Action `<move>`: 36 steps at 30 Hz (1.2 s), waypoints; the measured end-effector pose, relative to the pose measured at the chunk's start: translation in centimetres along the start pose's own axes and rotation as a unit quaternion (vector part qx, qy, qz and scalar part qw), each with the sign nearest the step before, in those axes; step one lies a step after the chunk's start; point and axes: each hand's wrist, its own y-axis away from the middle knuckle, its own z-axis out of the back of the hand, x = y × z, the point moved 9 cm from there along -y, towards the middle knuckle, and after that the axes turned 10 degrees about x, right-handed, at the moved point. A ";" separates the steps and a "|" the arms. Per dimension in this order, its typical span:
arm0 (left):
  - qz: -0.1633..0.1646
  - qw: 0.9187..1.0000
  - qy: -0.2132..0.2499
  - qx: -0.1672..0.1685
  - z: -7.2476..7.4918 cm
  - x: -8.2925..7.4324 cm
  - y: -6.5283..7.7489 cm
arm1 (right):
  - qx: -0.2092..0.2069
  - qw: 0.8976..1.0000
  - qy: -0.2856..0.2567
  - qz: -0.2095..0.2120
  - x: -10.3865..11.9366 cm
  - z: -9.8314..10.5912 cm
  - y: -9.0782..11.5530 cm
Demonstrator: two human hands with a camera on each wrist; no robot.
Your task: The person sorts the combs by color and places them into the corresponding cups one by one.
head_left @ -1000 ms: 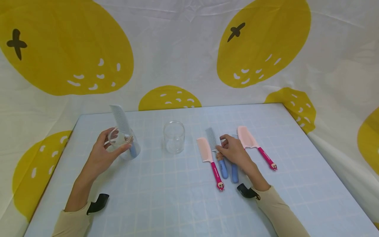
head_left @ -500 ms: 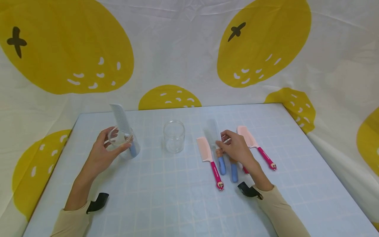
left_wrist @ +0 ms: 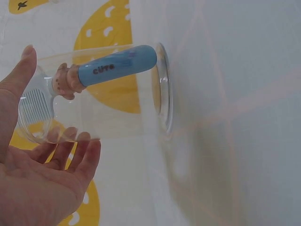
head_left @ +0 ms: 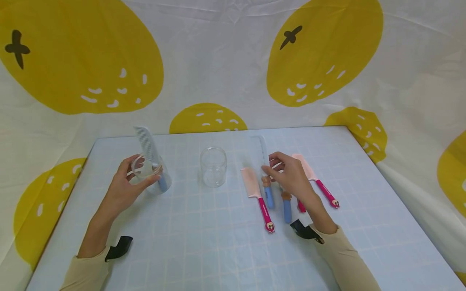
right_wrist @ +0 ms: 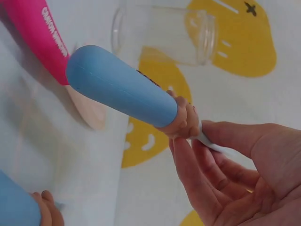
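Observation:
My left hand (head_left: 125, 184) grips a clear glass jar (left_wrist: 108, 120) near its rim. Inside that jar leans a comb with a blue handle (left_wrist: 117, 65) and pale teeth (head_left: 147, 144) rising above the rim. My right hand (head_left: 290, 173) pinches a second blue-handled comb (right_wrist: 122, 89) just above its brown figure, between thumb and fingers. That comb is raised off the table, its handle hanging down. Below the right hand lies another blue-handled comb (head_left: 287, 208), its toothed part hidden by the hand.
A second glass jar (head_left: 213, 167) stands mid-table. Left of the right hand lies a pink comb with a magenta handle (head_left: 259, 198); another pink comb (head_left: 322, 188) lies to the right. A further magenta handle end (head_left: 301, 206) shows beneath the right wrist. A patterned cloth (head_left: 218, 60) hangs behind the table.
My right hand has picked up the blue-handled comb from the table, and its toothed end has tipped upward. The left hand and its jar have stayed nearly still.

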 end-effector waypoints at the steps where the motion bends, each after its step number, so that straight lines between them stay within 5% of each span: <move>1: 0.001 1.000 0.000 0.000 0.0 0.0 0.0 | -0.001 1.000 0.000 0.005 0.3 0.0 0.0; 36: -0.013 1.000 0.008 0.007 0.0 0.0 0.0 | 0.010 0.988 -0.120 0.101 9.2 -2.4 -2.0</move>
